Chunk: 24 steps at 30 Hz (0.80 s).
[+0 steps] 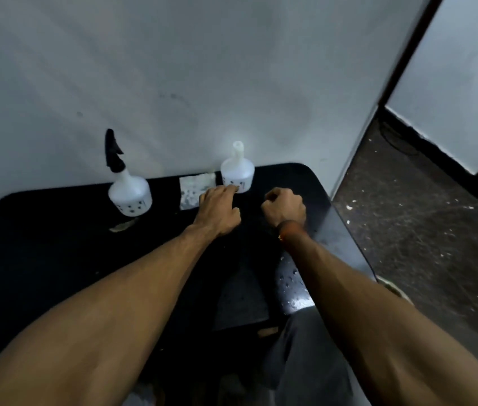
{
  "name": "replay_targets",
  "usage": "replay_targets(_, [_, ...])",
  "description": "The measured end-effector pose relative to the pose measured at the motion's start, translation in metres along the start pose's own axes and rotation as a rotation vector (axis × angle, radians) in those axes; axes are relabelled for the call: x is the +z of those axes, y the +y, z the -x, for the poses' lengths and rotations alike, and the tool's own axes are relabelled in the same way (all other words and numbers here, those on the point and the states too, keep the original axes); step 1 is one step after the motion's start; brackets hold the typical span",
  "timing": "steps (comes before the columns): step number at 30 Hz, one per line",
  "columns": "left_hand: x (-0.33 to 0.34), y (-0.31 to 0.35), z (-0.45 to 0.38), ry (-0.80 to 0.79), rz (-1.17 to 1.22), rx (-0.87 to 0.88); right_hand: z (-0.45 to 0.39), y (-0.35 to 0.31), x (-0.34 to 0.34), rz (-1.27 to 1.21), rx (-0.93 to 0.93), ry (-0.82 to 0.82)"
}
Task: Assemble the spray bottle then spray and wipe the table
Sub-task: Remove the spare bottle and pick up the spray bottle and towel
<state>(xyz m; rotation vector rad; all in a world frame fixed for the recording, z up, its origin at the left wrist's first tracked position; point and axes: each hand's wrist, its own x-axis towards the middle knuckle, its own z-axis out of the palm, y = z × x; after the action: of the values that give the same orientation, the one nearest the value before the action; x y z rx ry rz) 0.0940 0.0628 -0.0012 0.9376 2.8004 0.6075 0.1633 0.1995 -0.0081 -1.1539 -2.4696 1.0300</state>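
A white bottle (237, 171) with a bare, open neck stands at the back of the black table (56, 244), near the wall. A second white bottle (129, 194) stands to its left with a black spray head (112, 152) fitted on it. A pale, stained cloth (194, 190) lies flat between them. My left hand (218, 212) reaches forward, its fingertips at the base of the headless bottle and over the cloth's right edge, holding nothing. My right hand (284, 208) hovers just right of it, curled into a fist, with nothing visible inside it.
A grey wall rises directly behind the bottles. The table's rounded right edge (346, 224) has water drops on it and borders a speckled dark floor (422, 230). A small scrap (122, 225) lies in front of the left bottle. My lap shows below the near edge.
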Motion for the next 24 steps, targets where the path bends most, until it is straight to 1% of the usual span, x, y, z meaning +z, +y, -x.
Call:
replay_targets(2, [-0.006,-0.019,-0.005,0.006,0.007,-0.018,-0.009,-0.011,0.018,-0.034,-0.004,0.010])
replay_targets(8, [-0.018,-0.062,-0.029,-0.005,-0.030,-0.074,-0.042,-0.042,0.055,-0.075,-0.105,0.058])
replay_targets(12, [-0.023,-0.071,-0.045,0.005,-0.013,-0.051,-0.067,-0.066,0.068,-0.055,-0.110,0.145])
replay_targets(16, [-0.027,-0.074,-0.054,0.024,-0.020,-0.039,-0.086,-0.083,0.078,-0.095,-0.124,0.132])
replay_targets(19, [-0.025,-0.076,-0.055,0.020,-0.042,-0.025,-0.091,-0.083,0.085,-0.085,-0.129,0.105])
replay_targets(24, [-0.016,-0.072,-0.045,0.018,-0.073,0.014,-0.078,-0.067,0.077,-0.001,-0.170,0.154])
